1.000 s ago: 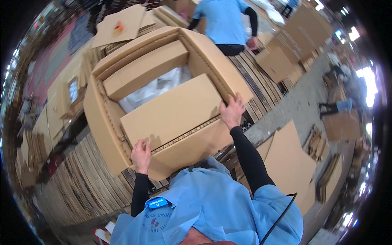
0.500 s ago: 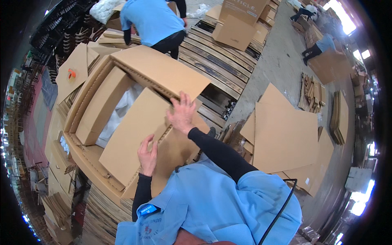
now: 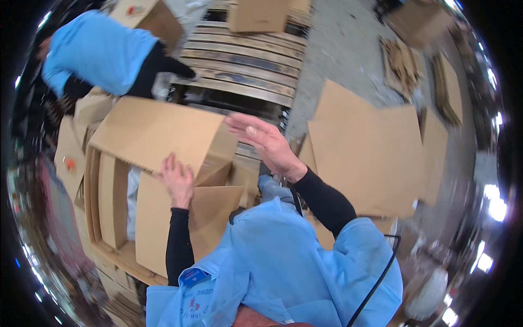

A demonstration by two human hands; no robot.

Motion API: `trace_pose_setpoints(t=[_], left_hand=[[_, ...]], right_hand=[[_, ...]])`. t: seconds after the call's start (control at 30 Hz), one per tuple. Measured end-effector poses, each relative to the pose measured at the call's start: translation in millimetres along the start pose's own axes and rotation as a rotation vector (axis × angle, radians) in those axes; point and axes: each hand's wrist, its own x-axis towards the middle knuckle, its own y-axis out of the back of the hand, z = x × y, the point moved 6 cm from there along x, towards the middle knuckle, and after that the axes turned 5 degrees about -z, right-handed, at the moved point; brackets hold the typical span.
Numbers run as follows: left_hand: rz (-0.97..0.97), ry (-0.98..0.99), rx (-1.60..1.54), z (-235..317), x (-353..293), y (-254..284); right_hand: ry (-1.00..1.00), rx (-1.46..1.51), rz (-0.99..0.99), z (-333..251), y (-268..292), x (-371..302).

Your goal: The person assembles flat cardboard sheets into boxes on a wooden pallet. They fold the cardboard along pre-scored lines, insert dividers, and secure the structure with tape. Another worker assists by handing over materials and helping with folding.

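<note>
A large open cardboard box [image 3: 99,188] lies in front of me on the left, with white wrapping [image 3: 132,191] inside it. My left hand [image 3: 178,184] rests, fingers spread, at the near edge of the box's far flap [image 3: 155,129]. Under that wrist is a flat cardboard panel [image 3: 152,226] laid over part of the opening. Off the flap's right end, my right hand [image 3: 265,143] is raised with its fingers stretched out and nothing in it; its fingertips are close to the flap's corner, and I cannot tell if they touch.
A co-worker in a blue shirt [image 3: 101,52] bends over just beyond the box. Wooden pallets [image 3: 242,62] lie ahead, with a carton [image 3: 257,16] on them. Flat cardboard sheets [image 3: 370,158] are piled at my right, and folded cardboard [image 3: 402,68] lies farther off.
My view has turned, and the box sits farther left. My left hand has shifted from the panel's near edge to the far flap. My right hand has come off the cardboard and risen.
</note>
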Motion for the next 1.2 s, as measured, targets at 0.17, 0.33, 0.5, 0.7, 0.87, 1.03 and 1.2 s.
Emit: trace_pose_setpoints(t=[0.17, 0.33, 0.5, 0.7, 0.87, 1.03, 1.2], left_hand=[[0.035, -0.093, 0.024, -5.4, -7.4, -7.9], [-0.116, -0.111, 0.136, -21.6, -3.7, -15.0], [-0.119, -0.179, 0.209, -22.6, -6.9, -10.4], [-0.589, -0.254, 0.346, -86.9, 42.2, -63.2], [-0.841, -0.307, 0.281, -27.2, 119.7, -116.5], [-0.864, -0.665, -0.114, 184.6, 204.6, -179.3], [-0.724, -1.025, -0.106, 402.3, 300.8, -271.0]], right_hand=[[0.470, 0.385, -0.635, -138.3, -81.3, -49.3], [1.195, 0.664, -0.625, -178.0, -118.9, -87.8], [0.463, -0.141, -0.234, -137.9, 30.0, -123.9], [-0.305, -0.818, 1.343, 50.2, 269.6, -310.2], [-0.747, -0.505, 2.148, 169.4, 288.5, -520.7], [-0.573, -0.027, 2.098, 269.4, 262.3, -552.7], [-0.416, 0.087, 2.198, 302.9, 234.1, -464.0]])
